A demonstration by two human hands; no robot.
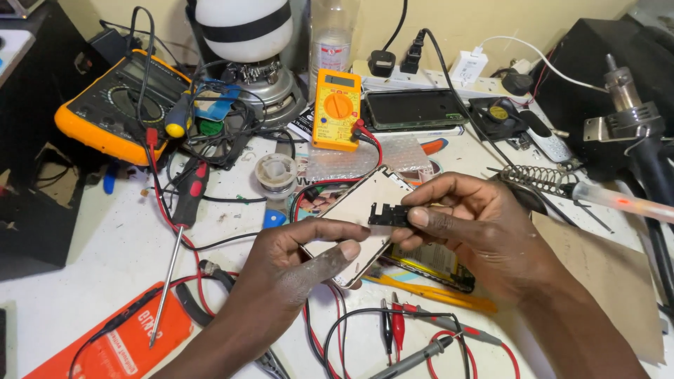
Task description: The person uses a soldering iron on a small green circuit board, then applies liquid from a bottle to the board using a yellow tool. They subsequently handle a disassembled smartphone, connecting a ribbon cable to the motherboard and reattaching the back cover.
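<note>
Inspecting the head view, we find both hands raised over the middle of a cluttered white bench (105, 253). Our left hand (295, 263) grips a flat, pale rectangular phone panel with rounded corners (354, 203), thumb across its lower edge and fingers underneath, holding it tilted above the bench. Our right hand (477, 224) pinches a small black notched plastic bracket (388, 215) between thumb and forefinger, pressed against the right edge of that panel; the remaining fingers are curled. Beneath the right hand lies a flat yellow-and-black pack (435, 263), partly hidden. Red and black test leads with clips (393, 326) lie on the bench in front of the hands. Behind the panel stands a small yellow multimeter with an orange dial (337, 109), and beside it, to the right, a dark phone lying face up (414, 109). A larger orange-cased multimeter (119, 105) rests at the far left, and a red-and-black handled screwdriver with a long steel shaft (179, 238) lies left of our left hand. An orange flat packet (126, 337) sits at the near left edge. A hot-air tool on a metal stand (632, 119) is at the far right.
</note>
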